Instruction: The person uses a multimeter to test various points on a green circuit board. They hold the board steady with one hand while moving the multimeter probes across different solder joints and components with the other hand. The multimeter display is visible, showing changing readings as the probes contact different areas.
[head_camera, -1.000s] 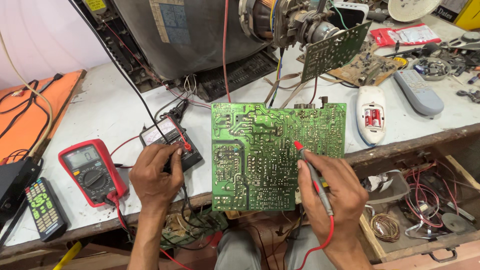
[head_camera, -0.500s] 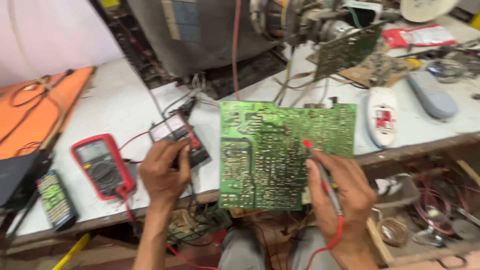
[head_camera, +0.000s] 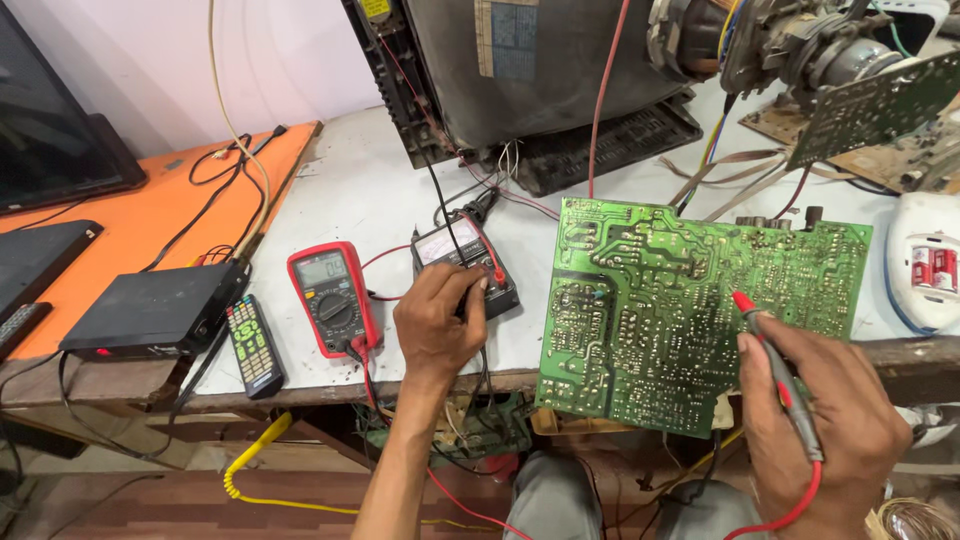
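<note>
From the head camera, the left hand (head_camera: 436, 325) rests curled over the analog multimeter (head_camera: 466, 262) on the white bench (head_camera: 370, 190), while the right hand (head_camera: 820, 420) grips a red test probe (head_camera: 775, 365), its tip touching the green circuit board (head_camera: 690, 310) propped at the bench edge, beside a red digital multimeter (head_camera: 332, 297).

White workbench (head_camera: 370, 190) is filling centre frame. Lying on it: red multimeter (head_camera: 330, 297) lower left, black remote (head_camera: 251, 344) beside it, analog meter (head_camera: 466, 262) I'm touching mid-frame, green circuit board (head_camera: 680, 310) overhanging the right edge, old TV chassis (head_camera: 540, 70) up top.
</note>
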